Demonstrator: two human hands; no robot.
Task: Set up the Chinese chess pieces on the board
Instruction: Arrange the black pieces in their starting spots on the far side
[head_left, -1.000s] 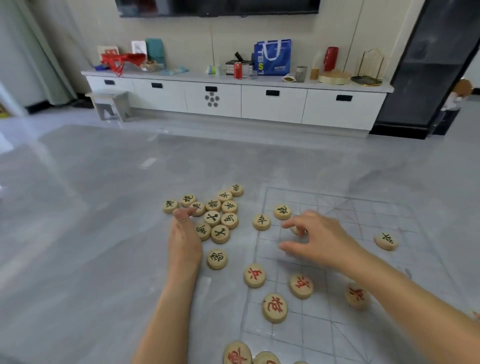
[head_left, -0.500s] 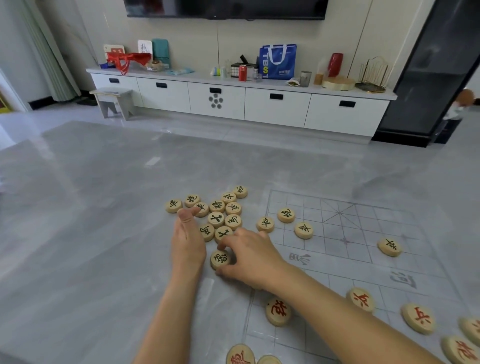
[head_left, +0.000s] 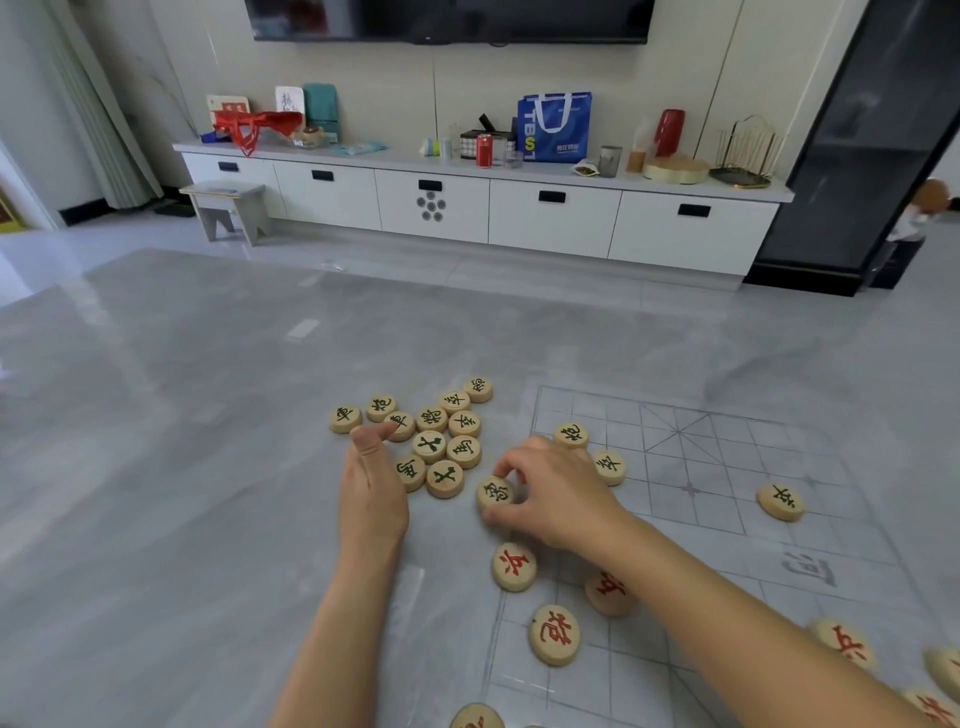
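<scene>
Beside the board (head_left: 691, 467) — right hand (head_left: 556, 499) pinches a green-marked piece (head_left: 496, 492); left hand (head_left: 371, 493) rests empty, fingers loose.

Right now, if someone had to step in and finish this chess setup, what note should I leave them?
Right hand: fingertips pinching a dark-lettered piece just off the board's left edge.
Left hand: empty, resting by the loose cluster of dark-lettered pieces on the table.
Board: only a few pieces on it, three dark at the far half, red ones scattered near you.
Done: very little. Left: place nearly every piece, both colours.
</scene>
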